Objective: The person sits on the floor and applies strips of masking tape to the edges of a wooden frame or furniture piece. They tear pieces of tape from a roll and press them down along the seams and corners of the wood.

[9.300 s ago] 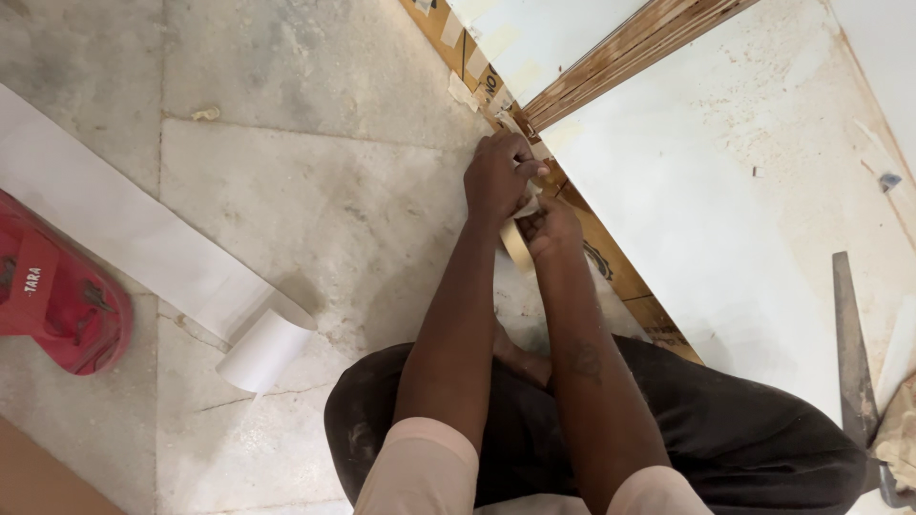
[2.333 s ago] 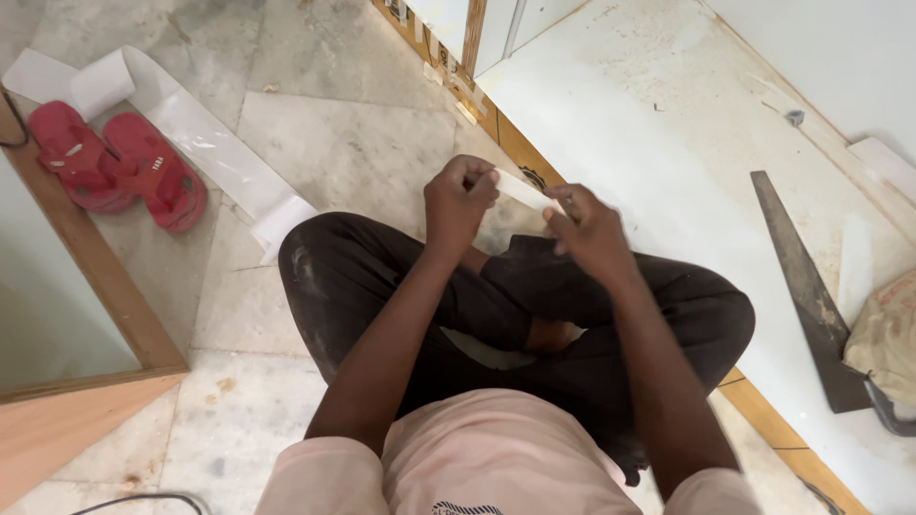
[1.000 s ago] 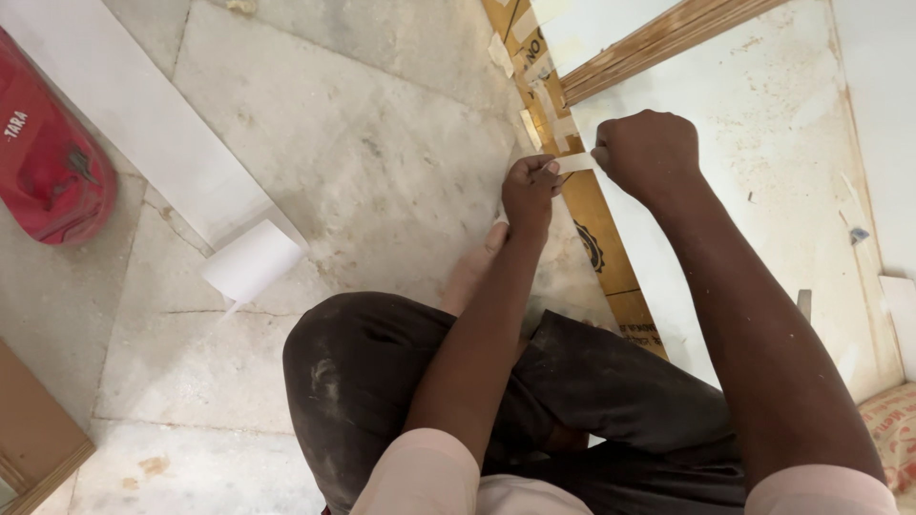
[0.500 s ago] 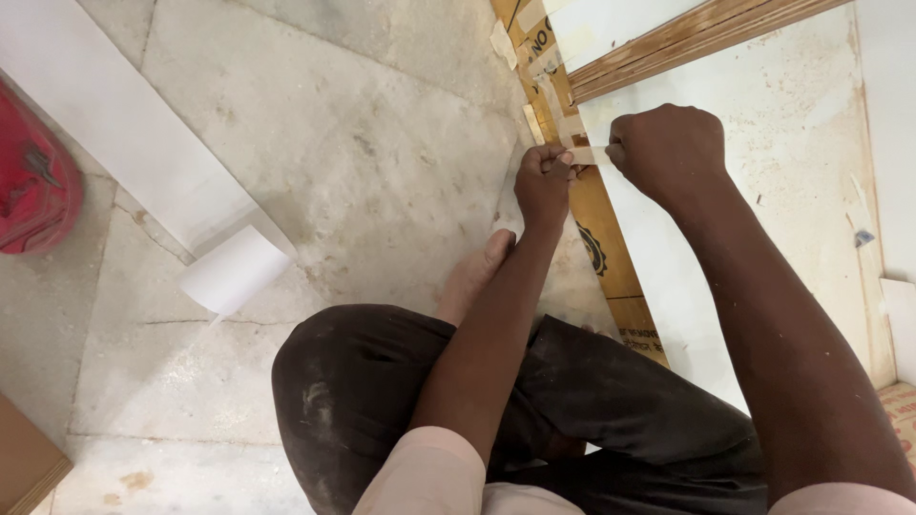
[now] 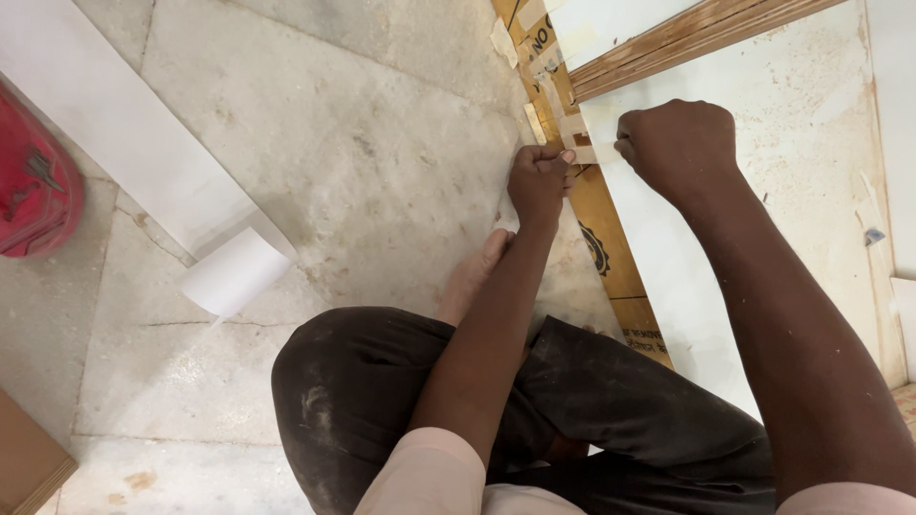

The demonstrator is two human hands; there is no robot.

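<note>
My left hand (image 5: 537, 179) and my right hand (image 5: 676, 145) pinch the two ends of a short strip of pale masking tape (image 5: 584, 153). The strip stretches across the brown edge (image 5: 592, 205) of a white laminated board (image 5: 763, 172) that lies on the floor. Both fists are closed on the tape. Several older tape pieces (image 5: 546, 59) stick to the same brown edge farther up. I sit cross-legged in dark trousers (image 5: 401, 381), and a bare foot (image 5: 472, 277) shows just below my left hand.
A partly unrolled white sheet roll (image 5: 234, 272) lies on the marble floor (image 5: 334, 143) at left. A red slipper (image 5: 33, 186) sits at the far left edge. A wooden strip (image 5: 697, 33) runs across the board at the top. A wooden corner (image 5: 29, 463) shows bottom left.
Earlier I held the tape near my lap. Both hands have since reached out to the board's edge and now hold the strip stretched across it, almost still over the last half second.
</note>
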